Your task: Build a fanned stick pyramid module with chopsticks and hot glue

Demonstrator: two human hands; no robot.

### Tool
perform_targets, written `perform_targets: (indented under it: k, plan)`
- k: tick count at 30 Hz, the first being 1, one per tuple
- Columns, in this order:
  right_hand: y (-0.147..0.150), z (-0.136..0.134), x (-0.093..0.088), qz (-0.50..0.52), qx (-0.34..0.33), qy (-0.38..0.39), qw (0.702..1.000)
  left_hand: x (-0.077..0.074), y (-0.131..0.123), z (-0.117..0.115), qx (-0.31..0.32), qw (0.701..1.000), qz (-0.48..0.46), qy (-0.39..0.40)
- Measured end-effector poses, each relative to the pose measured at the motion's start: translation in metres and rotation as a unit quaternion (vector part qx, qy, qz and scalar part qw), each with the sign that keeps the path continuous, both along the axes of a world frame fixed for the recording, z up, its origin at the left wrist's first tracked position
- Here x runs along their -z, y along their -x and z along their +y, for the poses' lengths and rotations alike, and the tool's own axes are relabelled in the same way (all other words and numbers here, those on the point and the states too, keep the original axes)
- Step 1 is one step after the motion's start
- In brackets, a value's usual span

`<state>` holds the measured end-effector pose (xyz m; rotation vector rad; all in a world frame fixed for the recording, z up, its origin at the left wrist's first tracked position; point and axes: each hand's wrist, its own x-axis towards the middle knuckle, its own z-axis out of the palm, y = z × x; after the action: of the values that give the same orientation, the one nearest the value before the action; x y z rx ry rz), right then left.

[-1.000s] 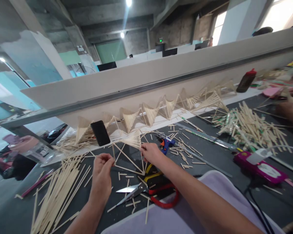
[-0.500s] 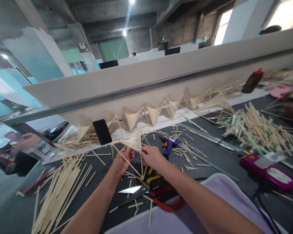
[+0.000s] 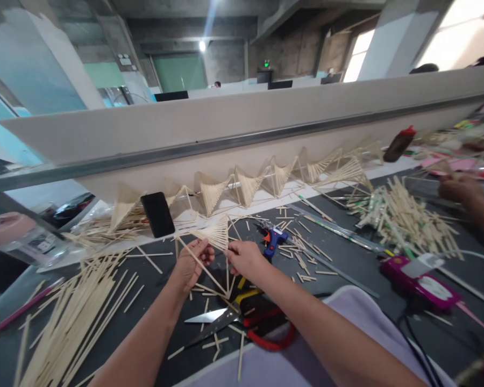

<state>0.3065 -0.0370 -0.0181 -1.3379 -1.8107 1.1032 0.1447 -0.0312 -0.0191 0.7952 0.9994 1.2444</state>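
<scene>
Between my two hands stands a small frame of thin wooden sticks, its upper part a fan of closely set sticks. My left hand pinches the frame at its left side, beside a long slanting stick. My right hand has its fingertips closed on the frame's right edge, just below the fan. Under the frame lie open scissors with red and yellow handles. A blue glue gun rests right of the frame. Behind, a row of similar stick shapes stands along the low wall.
Long sticks spread at the left, near a black phone and a bottle. At the right are a stick pile, a magenta power strip, a red-capped bottle and another person's hand.
The view has shifted a little, so most things sit further left. Both my hands keep their hold on the frame. The other person's hand at the right shows more fully.
</scene>
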Motion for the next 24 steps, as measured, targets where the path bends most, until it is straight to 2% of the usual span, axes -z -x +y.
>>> perform_targets:
  k: [3,6,7,9,11,13,14,17,20,22,24]
  plan:
    - [-0.011,-0.002,-0.005,-0.001,-0.032,0.056,0.998,-0.001,-0.001,0.001,0.001,1.000,0.004,-0.001]
    - [-0.040,0.011,-0.031,-0.022,-0.082,0.125,0.988,-0.001,-0.002,0.001,-0.003,1.000,0.011,0.008]
    - [-0.051,0.022,-0.044,-0.018,-0.060,0.127,0.990,-0.001,-0.002,0.001,-0.004,1.000,0.014,0.012]
    - [-0.070,0.049,-0.073,0.010,0.047,0.081,0.996,-0.001,-0.003,0.001,-0.003,1.000,0.015,0.017]
    - [-0.080,0.077,-0.099,0.001,0.124,0.032,0.992,-0.002,-0.003,0.001,-0.003,1.000,0.016,0.016]
    - [-0.079,0.093,-0.113,-0.014,0.151,0.012,0.988,-0.004,-0.002,0.001,-0.004,1.000,0.018,0.016]
    - [-0.074,0.093,-0.115,-0.019,0.151,0.007,0.988,-0.004,-0.002,0.000,-0.001,1.000,0.019,0.016]
    - [-0.055,0.068,-0.097,-0.026,0.122,-0.030,0.992,-0.004,-0.001,0.001,0.014,1.000,0.016,0.013]
    - [-0.037,0.024,-0.061,-0.056,0.133,-0.148,0.978,-0.001,0.000,0.002,0.020,1.000,0.010,0.014]
    - [-0.029,0.002,-0.037,-0.018,0.131,-0.130,0.983,0.000,0.001,0.003,0.021,1.000,0.008,0.016]
    - [-0.021,-0.008,-0.016,0.048,0.113,-0.102,0.987,0.000,0.001,0.003,0.025,1.000,0.007,0.016]
